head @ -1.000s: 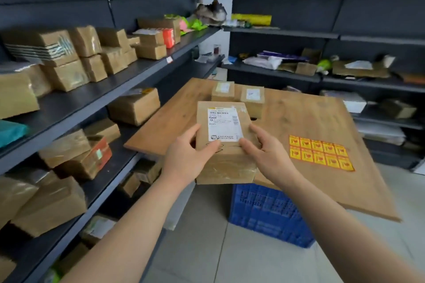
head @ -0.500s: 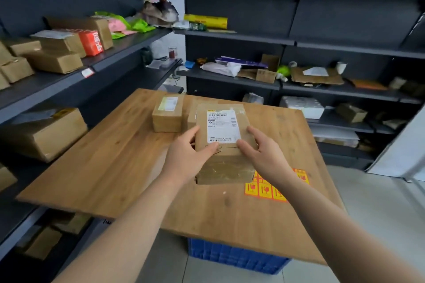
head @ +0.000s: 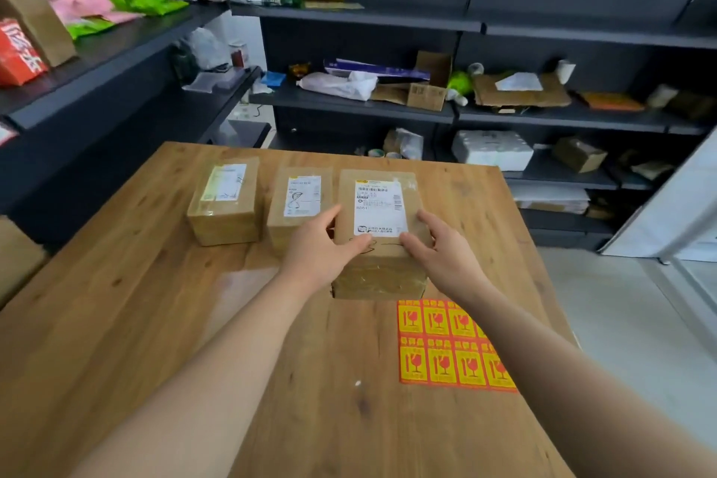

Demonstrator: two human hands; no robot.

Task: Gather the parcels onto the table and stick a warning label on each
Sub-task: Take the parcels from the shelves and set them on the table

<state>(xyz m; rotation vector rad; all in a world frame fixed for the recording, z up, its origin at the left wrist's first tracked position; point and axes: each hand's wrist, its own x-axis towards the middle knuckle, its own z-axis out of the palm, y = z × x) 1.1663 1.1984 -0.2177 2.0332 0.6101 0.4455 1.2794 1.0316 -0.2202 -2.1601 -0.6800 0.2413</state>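
On the wooden table [head: 155, 322], at twelve o'clock from the body, the large parcel [head: 382, 206] is gripped near its front end by both hands. The left hand [head: 316, 244] is curled round its nine o'clock side and the right hand [head: 442, 252] round its three o'clock side, with thumbs laid on top. Whether its base is fully down cannot be told. Its long axis runs from twelve to six. At its nine o'clock the middle parcel [head: 300, 198] and the end parcel [head: 227, 202] are lined up. The sheet of warning labels [head: 446, 345] lies at five o'clock, just beside the near edge and partly hidden by the right forearm, so the right hand is judged the nearer for peeling.
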